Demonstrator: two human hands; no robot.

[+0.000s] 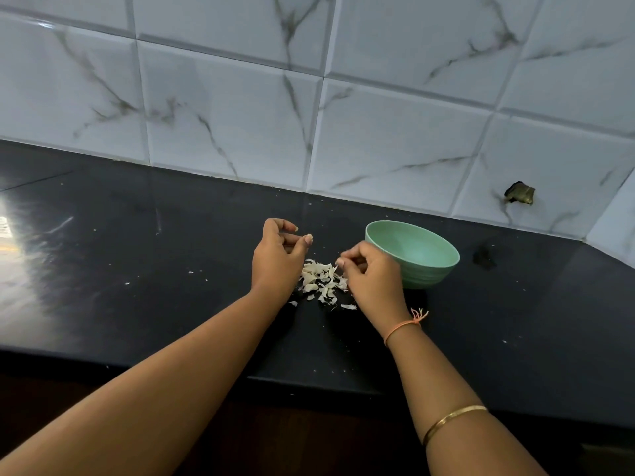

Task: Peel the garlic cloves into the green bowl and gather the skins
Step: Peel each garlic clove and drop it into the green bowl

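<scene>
As the left hand [278, 259] curls beside the garlic skins [321, 280] on the bench [137, 269], grip contents indeterminate, the right hand [372, 273] pinches a scrap. Gathering appears under way; stray flakes [348, 306] need sweeping inward. The green bowl [429, 273] stands just behind.

Left of the frame, bare countertop [137, 269] lets me pass freely; centre right, the green bowl [424, 267] and skin pile [321, 281] crowd me, tiled wall [240, 97] blocking beyond.
</scene>
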